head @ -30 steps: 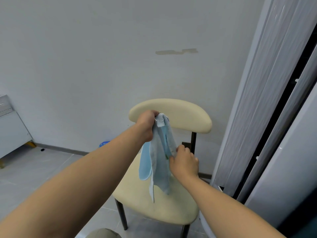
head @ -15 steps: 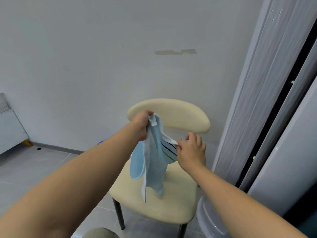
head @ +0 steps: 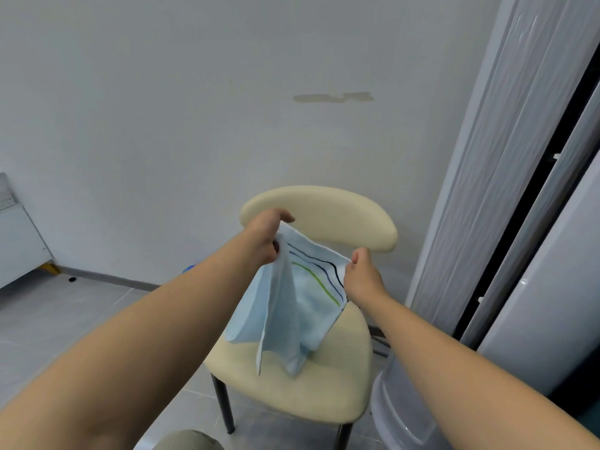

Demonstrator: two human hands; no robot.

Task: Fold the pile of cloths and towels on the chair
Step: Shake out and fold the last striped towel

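A light blue towel [head: 302, 306] with dark and green stripes hangs in the air above the cream chair [head: 324, 394]. My left hand [head: 268, 235] grips its upper left corner in front of the chair's backrest. My right hand [head: 360, 277] pinches the upper right corner, a little lower. The top edge is stretched between both hands and the rest hangs down in folds, its lowest tip just over the seat. No other cloths show on the seat.
A white wall stands behind the chair. A tall grey cabinet or door frame [head: 506, 190] rises at the right, with a rounded white base [head: 399, 414] beside the chair. A white unit [head: 19, 248] sits at far left on the tiled floor.
My right hand has moved right along the towel's edge and away from my left hand, spreading the bunched towel open so the stripes show.
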